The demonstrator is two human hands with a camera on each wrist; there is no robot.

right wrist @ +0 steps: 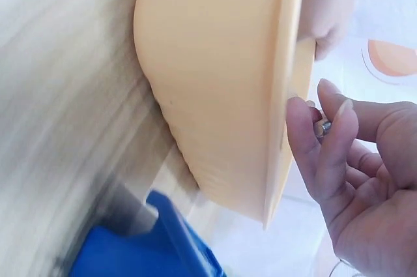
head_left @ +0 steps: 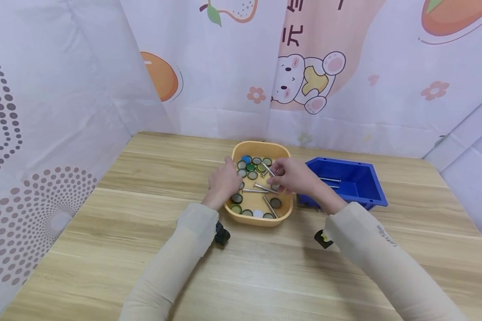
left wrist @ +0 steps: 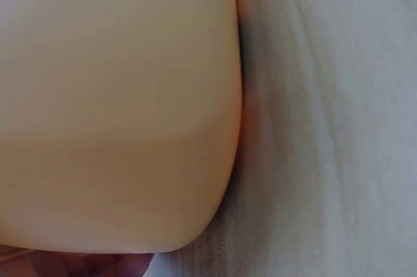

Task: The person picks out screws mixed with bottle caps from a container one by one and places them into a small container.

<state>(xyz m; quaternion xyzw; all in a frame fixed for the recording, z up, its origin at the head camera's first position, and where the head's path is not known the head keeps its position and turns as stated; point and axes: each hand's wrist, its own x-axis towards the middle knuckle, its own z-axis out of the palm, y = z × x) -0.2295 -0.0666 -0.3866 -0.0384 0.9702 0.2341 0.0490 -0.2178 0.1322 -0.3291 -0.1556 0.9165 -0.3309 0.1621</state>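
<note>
A yellow tub (head_left: pixel 259 221) holds several bottle caps (head_left: pixel 252 175), crimped edges up, and several long silver bolts (head_left: pixel 254 191). My left hand (head_left: pixel 223 180) grips its left rim, fingers curled over the edge; the fingertips are mostly hidden. In the left wrist view the tub's outer wall (left wrist: pixel 124 94) fills most of the picture. Over the tub's right side, my right hand (head_left: pixel 295 176) pinches a silver bolt (head_left: pixel 268 169) between thumb and fingers. The right wrist view shows the metal end of that bolt (right wrist: pixel 322 127) between the fingertips, just beyond the rim.
To the right of the tub stands a blue bin (head_left: pixel 355 176) with a few silver bolts inside. Both rest on a wooden table (head_left: pixel 265 276). A printed curtain (head_left: pixel 225 89) hangs behind the table's far edge. Small black wrist devices (head_left: pixel 222 235) show beneath the sleeves.
</note>
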